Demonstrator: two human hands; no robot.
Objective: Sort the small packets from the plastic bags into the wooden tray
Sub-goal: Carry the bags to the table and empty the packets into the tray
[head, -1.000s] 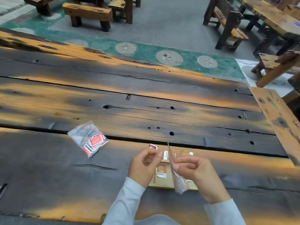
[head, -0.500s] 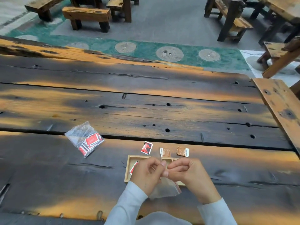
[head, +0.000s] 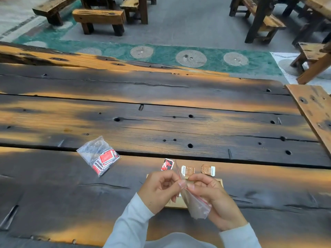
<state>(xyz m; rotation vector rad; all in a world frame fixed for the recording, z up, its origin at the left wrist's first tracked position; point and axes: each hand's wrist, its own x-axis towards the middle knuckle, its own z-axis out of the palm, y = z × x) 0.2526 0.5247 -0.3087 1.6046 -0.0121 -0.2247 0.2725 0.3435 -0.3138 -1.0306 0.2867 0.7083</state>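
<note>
A: Quick one. We mark the left hand (head: 159, 190) and the right hand (head: 213, 197) both pinching the clear bag (head: 195, 205) at its mouth. Thumb and forefinger are closed on the red-striped zip edge, the other fingers curled.
B: Agreed. The bag hangs just above the wooden tray (head: 175, 206), which the hands mostly hide. It looks near empty, but we can't tell what's inside.
A: One red packet (head: 167, 164), a left brown packet (head: 188, 170) and a right brown packet (head: 208, 170) lie on the table (head: 161, 126). They're just beyond the tray's far rim, not in it. The tray's contents are hidden.
B: The second bag (head: 100, 156), stuffed with red packets, sits well off to the left, nobody touching it.
A: Risks, our guess: the film is thin and slick, so a pinch could slide off and leave the zip shut. A hard tug could pop it open and scatter packets, some maybe into the plank gap (head: 232, 159).
B: Tipping it blind over the tray could also mix red with brown. And a wrist could shove the light tray into the three loose packets.
A: We log the sorting as barely begun.
</note>
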